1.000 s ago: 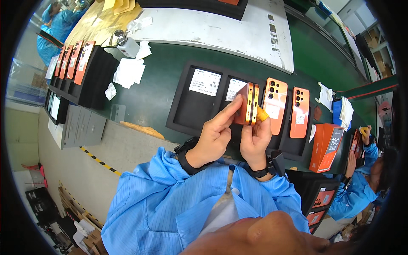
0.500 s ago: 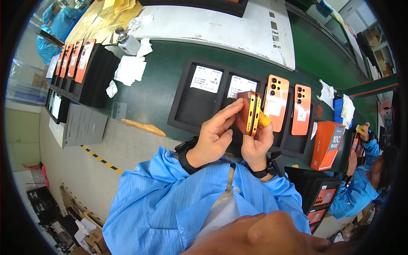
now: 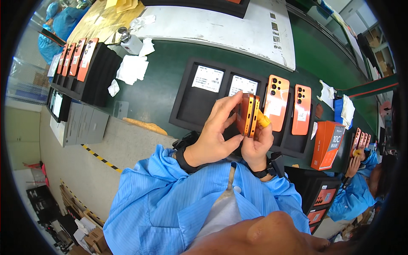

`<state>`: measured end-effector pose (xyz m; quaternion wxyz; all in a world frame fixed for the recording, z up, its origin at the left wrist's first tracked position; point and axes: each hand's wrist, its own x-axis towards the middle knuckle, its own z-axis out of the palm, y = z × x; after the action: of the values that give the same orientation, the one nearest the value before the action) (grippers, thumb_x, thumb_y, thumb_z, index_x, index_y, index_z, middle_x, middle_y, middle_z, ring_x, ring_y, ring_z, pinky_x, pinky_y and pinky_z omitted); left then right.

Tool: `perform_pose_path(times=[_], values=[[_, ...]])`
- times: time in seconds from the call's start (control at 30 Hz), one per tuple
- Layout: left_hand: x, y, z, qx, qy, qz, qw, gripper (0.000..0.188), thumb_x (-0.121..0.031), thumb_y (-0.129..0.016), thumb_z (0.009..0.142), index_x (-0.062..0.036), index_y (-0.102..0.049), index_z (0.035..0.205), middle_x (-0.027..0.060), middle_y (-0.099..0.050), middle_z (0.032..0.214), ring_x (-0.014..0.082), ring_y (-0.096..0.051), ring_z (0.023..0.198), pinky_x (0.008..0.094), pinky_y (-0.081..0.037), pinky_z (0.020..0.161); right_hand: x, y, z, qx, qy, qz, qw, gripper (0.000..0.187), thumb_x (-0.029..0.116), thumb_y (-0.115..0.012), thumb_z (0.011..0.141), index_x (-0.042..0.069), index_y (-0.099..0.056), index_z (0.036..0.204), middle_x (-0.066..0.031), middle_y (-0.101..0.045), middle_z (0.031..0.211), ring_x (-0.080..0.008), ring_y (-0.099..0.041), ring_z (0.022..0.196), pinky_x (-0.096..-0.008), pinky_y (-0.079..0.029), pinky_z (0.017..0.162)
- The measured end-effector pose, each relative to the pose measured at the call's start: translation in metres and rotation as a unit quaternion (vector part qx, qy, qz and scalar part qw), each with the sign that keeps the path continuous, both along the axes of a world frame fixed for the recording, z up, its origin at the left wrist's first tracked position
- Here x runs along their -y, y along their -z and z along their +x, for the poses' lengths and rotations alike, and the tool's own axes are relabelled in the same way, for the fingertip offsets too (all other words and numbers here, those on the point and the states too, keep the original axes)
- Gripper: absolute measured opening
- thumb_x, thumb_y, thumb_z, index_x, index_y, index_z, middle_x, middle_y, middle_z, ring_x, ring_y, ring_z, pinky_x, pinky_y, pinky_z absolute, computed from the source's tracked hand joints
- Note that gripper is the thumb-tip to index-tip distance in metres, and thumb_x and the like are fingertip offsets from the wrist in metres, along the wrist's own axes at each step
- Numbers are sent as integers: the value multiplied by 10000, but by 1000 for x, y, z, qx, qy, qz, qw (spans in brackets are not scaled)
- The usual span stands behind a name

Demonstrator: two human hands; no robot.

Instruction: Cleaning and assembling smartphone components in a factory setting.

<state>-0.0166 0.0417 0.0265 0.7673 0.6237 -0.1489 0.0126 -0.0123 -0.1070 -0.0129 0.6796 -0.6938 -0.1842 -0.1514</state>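
Observation:
Two orange phones [image 3: 248, 114] are held edge-on, side by side, over the black foam tray [image 3: 182, 106]. My right hand [image 3: 256, 148] is closed on them from the right, with a yellow finger cover [image 3: 264, 120] showing behind. My left hand [image 3: 206, 142] spans the left phone, fingertips at its upper edge and thumb at its lower one. Two more phones, one orange phone [image 3: 277, 102] and another orange phone [image 3: 301, 111], lie back up in the tray's right slots. White labels [image 3: 207, 78] show in its left slots.
An orange box [image 3: 328, 145] stands right of the tray. Far left, several phones lean in a black foam stack [image 3: 100, 76], near white wipes [image 3: 132, 69] and a pump bottle [image 3: 131, 43]. A co-worker [image 3: 355, 189] in blue handles orange phones at the right.
My left hand has shifted its grip: the fingers have risen to the phone's upper edge and the thumb has moved to the lower edge. The co-worker's hands have come together around several phones.

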Motion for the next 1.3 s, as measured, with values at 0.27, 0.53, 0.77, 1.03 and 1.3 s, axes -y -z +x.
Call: perform_pose_path(times=[0.27,0.53,0.77,1.03,1.3], values=[[-9,-21,12,17,16,121,992,936,77,-709,728,-110,-307,1552,128,-288,1521,305,-372,1419,496,-486,1072,7,-6,0,-3,0,-44,999,388,-12,-485,986,-110,-483,1362,-232,-586,1337,-299,-617,1216,-392,-504,1022],[-16,-21,21,116,33,251,961,880,52,-749,694,-78,-384,1484,158,-430,1445,321,-477,1342,420,-521,1042,18,-58,2,-7,-17,-131,991,475,194,-701,915,-119,-573,1249,-222,-644,1089,-284,-684,959,-375,-556,857],[-25,-18,19,168,-20,286,943,768,31,-704,743,-19,-411,1451,206,-529,1341,381,-560,1226,383,-539,955,34,-81,-7,-75,61,-274,957,153,85,-630,916,-65,-600,918,-177,-630,747,-205,-634,644,-356,-491,583],[-54,-24,26,119,-118,119,979,380,65,-616,901,-22,-651,1269,136,-736,1098,159,-708,960,280,-547,834,56,-87,15,-148,139,-35,979,194,113,-532,1013,-53,-628,983,9,-553,685,-36,-508,584,-238,-546,560],[-105,7,81,271,-24,367,890,531,179,-570,741,-73,-711,1187,94,-697,1234,331,-592,1251,408,-453,1095,29,-34,41,150,171,-479,848,225,37,-595,908,-54,-626,1111,-238,-663,951,-389,-663,869,-459,-541,705]])
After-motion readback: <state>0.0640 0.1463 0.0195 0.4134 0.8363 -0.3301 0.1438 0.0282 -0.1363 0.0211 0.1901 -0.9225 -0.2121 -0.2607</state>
